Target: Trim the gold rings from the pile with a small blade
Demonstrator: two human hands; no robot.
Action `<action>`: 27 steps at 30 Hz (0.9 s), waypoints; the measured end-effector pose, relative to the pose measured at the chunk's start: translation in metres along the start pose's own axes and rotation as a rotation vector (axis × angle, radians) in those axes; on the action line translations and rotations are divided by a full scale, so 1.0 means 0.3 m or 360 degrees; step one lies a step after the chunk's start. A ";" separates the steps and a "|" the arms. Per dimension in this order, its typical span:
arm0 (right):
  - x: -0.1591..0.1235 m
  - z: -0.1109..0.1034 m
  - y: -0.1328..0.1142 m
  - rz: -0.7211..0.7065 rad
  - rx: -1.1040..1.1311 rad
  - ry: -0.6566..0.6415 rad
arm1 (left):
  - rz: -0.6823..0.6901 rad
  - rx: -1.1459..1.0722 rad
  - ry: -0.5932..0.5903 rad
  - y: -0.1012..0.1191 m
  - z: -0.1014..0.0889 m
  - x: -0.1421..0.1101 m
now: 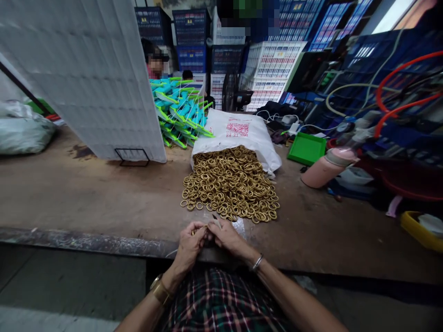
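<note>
At the front edge of the worn brown wooden counter (138, 198), the left hand (192, 234) and right hand (224, 234) meet, fingertips nearly touching. The left pinches a small gold-coloured piece (193, 233), probably a ring, mostly hidden by the fingers. The right has its fingers curled in, with a slim dark-tipped object (215, 217) jutting above them; whether it grips this firmly, I cannot tell. Just beyond lies a loose heap of brass-coloured metal rings (228, 184), spilling from the mouth of a white woven sack with red print (256, 131).

For work this fine, the left pinch should probably stay steady while the right makes small, light movements, any point turned away from the fingertips.

The counter's edge runs right under the wrists, so a dropped piece could fall off; working closer to the heap would be safer. Bare wood leftward, towards the tall white panel (104, 92), offers the most elbow room. Rightward, the pink bottle (318, 169) and shallow green tray (307, 148) limit a wide reach.
</note>
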State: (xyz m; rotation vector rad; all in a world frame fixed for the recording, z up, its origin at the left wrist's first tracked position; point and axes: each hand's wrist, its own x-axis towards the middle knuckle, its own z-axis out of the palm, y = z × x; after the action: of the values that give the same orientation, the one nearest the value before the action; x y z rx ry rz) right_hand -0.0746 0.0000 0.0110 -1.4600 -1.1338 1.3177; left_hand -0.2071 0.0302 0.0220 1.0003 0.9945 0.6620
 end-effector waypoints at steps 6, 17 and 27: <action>-0.004 0.023 0.005 0.0233 0.0574 -0.0011 | 0.0001 -0.0050 0.0018 -0.009 -0.004 0.004; 0.022 0.011 -0.003 0.0015 -0.0156 0.0213 | 0.0131 0.0226 0.0001 -0.012 -0.021 -0.004; 0.024 0.007 -0.009 -0.0105 -0.0369 0.0167 | -0.0161 -0.0054 -0.0192 -0.001 -0.031 -0.014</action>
State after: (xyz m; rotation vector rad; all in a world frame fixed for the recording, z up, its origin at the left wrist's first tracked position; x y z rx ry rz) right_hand -0.0767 0.0076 0.0118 -1.6237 -1.2868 1.0795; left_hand -0.2173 0.0301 0.0214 0.9429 0.9184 0.5272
